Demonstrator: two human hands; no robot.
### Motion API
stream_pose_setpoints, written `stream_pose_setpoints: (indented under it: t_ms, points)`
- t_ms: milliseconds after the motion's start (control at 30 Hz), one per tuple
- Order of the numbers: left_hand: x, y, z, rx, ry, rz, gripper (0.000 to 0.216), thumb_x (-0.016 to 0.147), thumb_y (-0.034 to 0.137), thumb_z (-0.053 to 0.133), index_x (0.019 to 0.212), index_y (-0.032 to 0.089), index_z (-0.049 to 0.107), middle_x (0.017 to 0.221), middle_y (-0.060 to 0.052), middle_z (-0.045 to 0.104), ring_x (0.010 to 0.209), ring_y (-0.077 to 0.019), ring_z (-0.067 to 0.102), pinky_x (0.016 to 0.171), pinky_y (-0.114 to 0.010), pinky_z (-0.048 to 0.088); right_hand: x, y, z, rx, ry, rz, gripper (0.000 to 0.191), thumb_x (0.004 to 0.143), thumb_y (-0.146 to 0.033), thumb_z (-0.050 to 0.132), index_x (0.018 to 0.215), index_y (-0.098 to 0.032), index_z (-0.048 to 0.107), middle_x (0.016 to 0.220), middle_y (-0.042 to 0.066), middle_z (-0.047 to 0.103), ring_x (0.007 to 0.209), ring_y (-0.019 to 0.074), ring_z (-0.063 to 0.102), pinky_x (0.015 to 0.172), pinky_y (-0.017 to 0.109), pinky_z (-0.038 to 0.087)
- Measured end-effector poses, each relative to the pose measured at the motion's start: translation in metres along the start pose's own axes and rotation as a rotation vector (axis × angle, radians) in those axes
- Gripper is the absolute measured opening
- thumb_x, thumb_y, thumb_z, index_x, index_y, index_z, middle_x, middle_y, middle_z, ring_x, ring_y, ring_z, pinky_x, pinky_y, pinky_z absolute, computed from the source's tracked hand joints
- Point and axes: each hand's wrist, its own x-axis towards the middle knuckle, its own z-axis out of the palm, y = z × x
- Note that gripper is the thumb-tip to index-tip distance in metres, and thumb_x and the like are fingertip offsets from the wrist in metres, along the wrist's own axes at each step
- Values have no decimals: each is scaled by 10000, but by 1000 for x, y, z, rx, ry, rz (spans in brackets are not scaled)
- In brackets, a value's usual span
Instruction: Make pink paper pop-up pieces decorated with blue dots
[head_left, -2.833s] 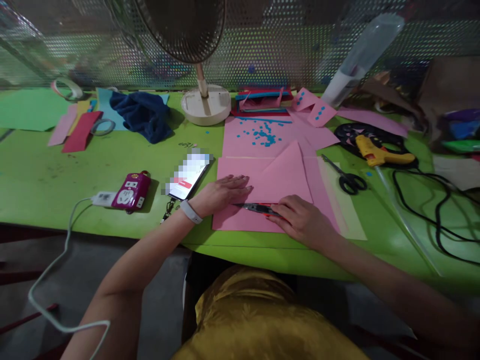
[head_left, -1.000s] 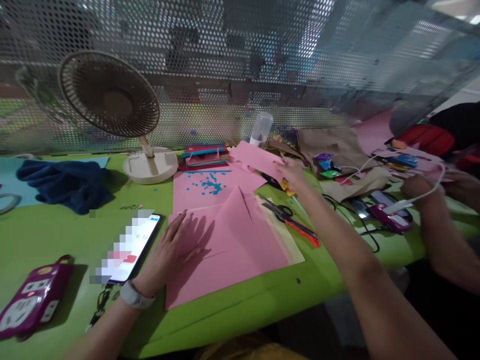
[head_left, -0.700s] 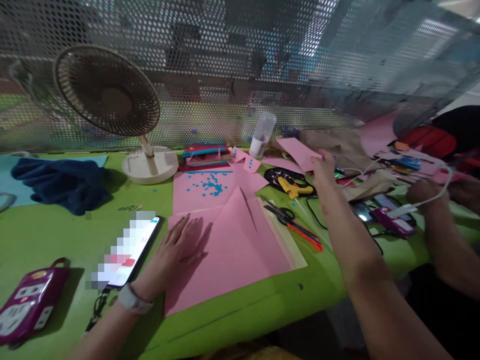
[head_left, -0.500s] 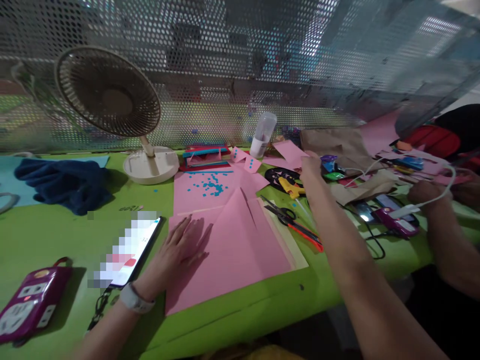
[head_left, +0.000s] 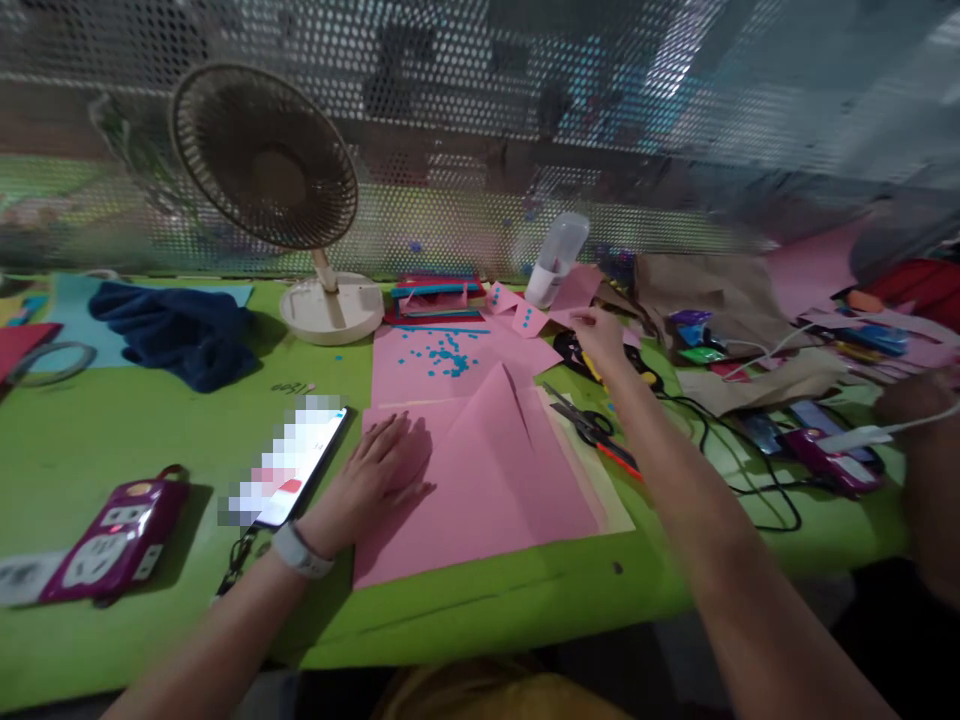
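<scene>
My left hand (head_left: 386, 460) lies flat, fingers spread, on a large pink paper sheet (head_left: 480, 520) with a raised fold. My right hand (head_left: 600, 338) reaches over the far side, fingers pinched beside some pink paper pieces (head_left: 577, 288); what is between the fingertips I cannot make out. Under that wrist, a yellow glue gun is mostly hidden, in a round black dish (head_left: 568, 348). Black scissors (head_left: 589, 420) and an orange cutter (head_left: 619, 460) lie right of the sheet. Blue paper bits (head_left: 450, 358) are scattered on another pink sheet (head_left: 390, 385).
On the left are a fan (head_left: 330, 310), a dark blue cloth (head_left: 187, 330), a phone (head_left: 315, 460) and a purple power strip (head_left: 120, 530). A white-capped bottle (head_left: 556, 262) stands at the back. Cables, another power strip (head_left: 832, 462) and a person's arm (head_left: 930, 470) are at right.
My right hand has drawn left, off the pink paper at the back, and now covers more of the glue gun. The view has shifted left. My left hand stays on the sheet.
</scene>
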Motion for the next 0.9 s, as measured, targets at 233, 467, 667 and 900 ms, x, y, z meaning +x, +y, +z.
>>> stream_pose_setpoints:
  t_ms: [233,467,667,900]
  points:
    - [0,0,1,-25,-66,-2,758,900,640,499,1494,184,387,1579,-152,344,1489,-313,258,1209,-538,255,-67,-54,30,0,-598,-589,362,796,-334,681,1140,-221,695,1211,96,686,1136,256,602,982,434,457]
    - [-1,3,1,-50,-36,38,716,905,583,546,1495,212,383,1563,-130,382,1483,-283,283,1224,-522,242,-63,-80,51,-337,-820,-884,427,722,-423,786,1088,-216,717,1068,86,714,1070,299,584,984,460,365]
    - [2,2,-1,-68,-21,42,691,893,528,601,1481,217,413,1529,-122,438,1463,-285,330,1217,-513,264,-65,-90,34,-394,-750,-992,142,835,-339,695,802,-205,728,843,65,679,876,241,583,832,376,402]
    - [2,16,-33,-10,239,86,386,1006,325,459,1379,261,538,1274,-72,684,1238,-222,610,1191,-548,307,-111,-110,-45,-192,-339,-921,225,976,-325,502,965,-257,716,977,69,697,1023,263,596,925,458,456]
